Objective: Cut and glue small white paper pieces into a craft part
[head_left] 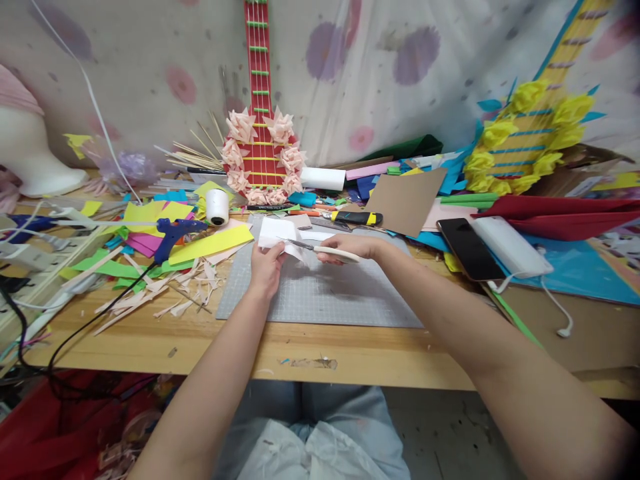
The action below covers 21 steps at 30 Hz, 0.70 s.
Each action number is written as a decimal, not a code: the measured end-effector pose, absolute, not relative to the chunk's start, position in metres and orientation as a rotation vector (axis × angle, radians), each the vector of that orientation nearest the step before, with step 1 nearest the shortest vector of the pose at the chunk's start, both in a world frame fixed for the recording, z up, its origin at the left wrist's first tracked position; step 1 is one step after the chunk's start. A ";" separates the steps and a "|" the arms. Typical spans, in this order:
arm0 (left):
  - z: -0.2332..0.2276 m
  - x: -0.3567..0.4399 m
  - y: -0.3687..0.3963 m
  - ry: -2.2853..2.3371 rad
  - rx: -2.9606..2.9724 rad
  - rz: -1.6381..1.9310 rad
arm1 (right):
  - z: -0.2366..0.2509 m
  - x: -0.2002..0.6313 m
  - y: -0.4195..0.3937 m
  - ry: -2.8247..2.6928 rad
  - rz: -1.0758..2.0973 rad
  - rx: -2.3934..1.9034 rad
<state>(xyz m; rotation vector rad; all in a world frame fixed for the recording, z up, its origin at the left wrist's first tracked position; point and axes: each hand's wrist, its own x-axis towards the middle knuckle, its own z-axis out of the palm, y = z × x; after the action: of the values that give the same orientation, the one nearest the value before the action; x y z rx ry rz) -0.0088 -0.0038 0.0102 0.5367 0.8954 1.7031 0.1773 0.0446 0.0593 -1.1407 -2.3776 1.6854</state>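
My left hand point(267, 268) pinches a small piece of white paper point(276, 231) at its lower edge, above the grey cutting mat point(320, 300). My right hand point(346, 248) grips a pair of scissors point(340, 254) with pale handles. The blades point left and lie across the paper close to my left fingertips. A loose flap of paper hangs below the blades. How far apart the blades are is too small to tell.
A blue glue gun point(173, 239) and paper scraps lie left, near a white spool point(217, 207). Behind stands a red paper guitar point(260, 153) with pink flowers; a yellow one point(520, 143) leans right. A utility knife point(357, 218) borders the mat. A phone point(470, 250) lies right.
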 end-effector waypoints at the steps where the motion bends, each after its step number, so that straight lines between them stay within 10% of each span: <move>1: 0.010 -0.009 -0.004 0.897 0.540 1.703 | 0.059 0.177 0.045 -2.382 1.683 -1.130; 21: 0.008 -0.011 -0.003 0.853 0.502 1.657 | 0.062 0.173 0.051 -2.427 1.609 -1.213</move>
<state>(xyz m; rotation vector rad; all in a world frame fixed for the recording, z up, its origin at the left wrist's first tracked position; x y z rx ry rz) -0.0106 -0.0027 0.0077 0.5023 0.8531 1.6570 0.1729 0.0511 0.0622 -1.2129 -2.4273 1.6090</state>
